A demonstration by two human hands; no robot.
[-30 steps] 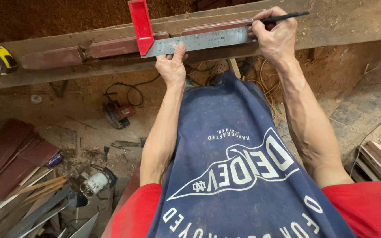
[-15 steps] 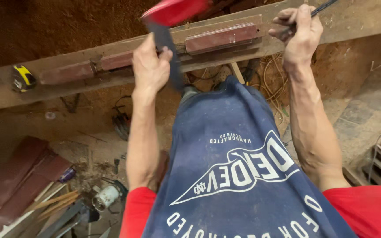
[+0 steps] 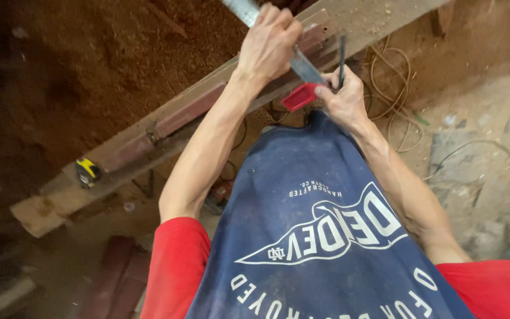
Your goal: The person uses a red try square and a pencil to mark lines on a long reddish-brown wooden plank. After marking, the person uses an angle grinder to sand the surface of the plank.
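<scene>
Try square [image 3: 302, 74]: steel blade running from upper left down to its red stock at lower right, held above the wooden beam [image 3: 166, 127]. Left hand [image 3: 270, 44] clenched around the blade. Right hand [image 3: 343, 100] touches the stock, fingers closed on an upright pencil [image 3: 342, 56]. Tape measure [image 3: 87, 171] rests on the beam, well apart.

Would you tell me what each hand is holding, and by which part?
The left hand grips the try square by its metal blade; the right hand holds a pencil by its lower end.

Soft daylight from the right, deep shadow at left, motion blur throughout, edges slightly stretched.
</scene>
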